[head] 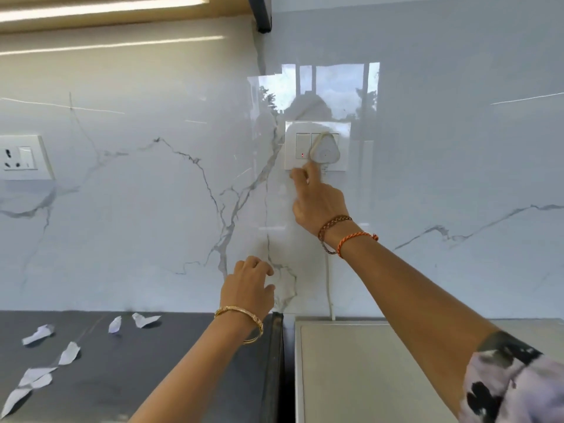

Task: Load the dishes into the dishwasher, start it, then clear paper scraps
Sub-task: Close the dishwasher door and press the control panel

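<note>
Torn white paper scraps [68, 353] are scattered over the dark matte countertop [146, 367] at lower left, well apart from both hands. A glossy, grey-veined marble wall [152, 209] is seen behind, with a white socket plate [317, 146] holding a rounded triangular plug [326, 152] whose cord [329, 288] hangs down to a pale flat-topped appliance [381, 370]. The right hand [317, 199] is raised to the plate's lower edge, fingers extended, nothing gripped. The left hand [248, 285] is held lower near the wall, fingers loosely curled and empty.
</note>
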Demonstrator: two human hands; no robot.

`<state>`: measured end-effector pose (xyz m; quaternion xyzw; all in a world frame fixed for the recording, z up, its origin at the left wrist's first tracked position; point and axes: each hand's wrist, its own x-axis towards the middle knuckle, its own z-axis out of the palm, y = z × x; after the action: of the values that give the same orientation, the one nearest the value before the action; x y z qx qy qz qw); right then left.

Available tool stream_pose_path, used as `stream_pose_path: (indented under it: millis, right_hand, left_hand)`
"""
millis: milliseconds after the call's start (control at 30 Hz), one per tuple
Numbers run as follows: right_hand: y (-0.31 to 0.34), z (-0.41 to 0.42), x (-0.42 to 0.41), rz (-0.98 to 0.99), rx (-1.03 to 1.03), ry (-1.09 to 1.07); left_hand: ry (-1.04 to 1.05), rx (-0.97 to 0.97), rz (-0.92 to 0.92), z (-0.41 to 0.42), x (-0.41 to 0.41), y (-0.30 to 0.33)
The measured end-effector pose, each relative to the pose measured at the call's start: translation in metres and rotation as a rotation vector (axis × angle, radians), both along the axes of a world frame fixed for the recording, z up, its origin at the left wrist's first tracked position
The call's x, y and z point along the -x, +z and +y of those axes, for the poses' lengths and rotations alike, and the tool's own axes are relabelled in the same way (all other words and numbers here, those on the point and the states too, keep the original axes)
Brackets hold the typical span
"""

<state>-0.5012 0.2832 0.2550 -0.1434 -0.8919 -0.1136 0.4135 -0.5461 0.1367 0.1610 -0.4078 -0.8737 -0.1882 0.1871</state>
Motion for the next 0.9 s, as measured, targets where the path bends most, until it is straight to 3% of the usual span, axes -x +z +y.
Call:
stream_pose_path:
  millis: [100,133,200,300,400,533,600,633,733,900]
  right_hand:
    - [-0.015,0.000,-0.023,0.091,-0.338,0.170]
    - [-0.023,0.000,-0.035,0.115,-0.336,0.199]
    - [-0.035,-0.005,-0.065,0.245,-0.139,0.253]
    - [-0.064,-0.016,-0.117,0.380,0.016,0.286]
    - [-0.095,-0.029,-0.156,0.248,-0.089,0.344]
    - [-0.125,-0.042,-0.195,0.147,0.009,0.410]
    - [-0.139,-0.053,-0.215,0.096,0.030,0.456]
    - [-0.149,-0.060,-0.225,0.043,0.055,0.490]
    - [-0.181,-0.079,-0.261,-0.197,0.076,0.540]
    - [-0.237,-0.125,-0.336,-0.481,-0.117,0.567]
  left_hand:
    - [0.037,0.066,0.193,-0.017,-0.024,-0.003]
    - [-0.001,0.082,0.253,-0.025,-0.033,-0.005]
    - [-0.070,0.085,0.374,-0.038,-0.051,-0.009]
    - [-0.123,0.075,0.422,-0.062,-0.085,-0.028]
    - [-0.122,0.047,0.413,-0.084,-0.122,-0.044]
    - [-0.109,0.029,0.322,-0.103,-0.166,-0.080]
    - [-0.143,0.220,0.263,-0.113,-0.196,-0.094]
    - [-0.210,0.326,0.317,-0.120,-0.208,-0.107]
    - [-0.394,0.620,0.207,-0.139,-0.243,-0.126]
    - [-0.536,0.573,0.424,-0.173,-0.278,-0.156]
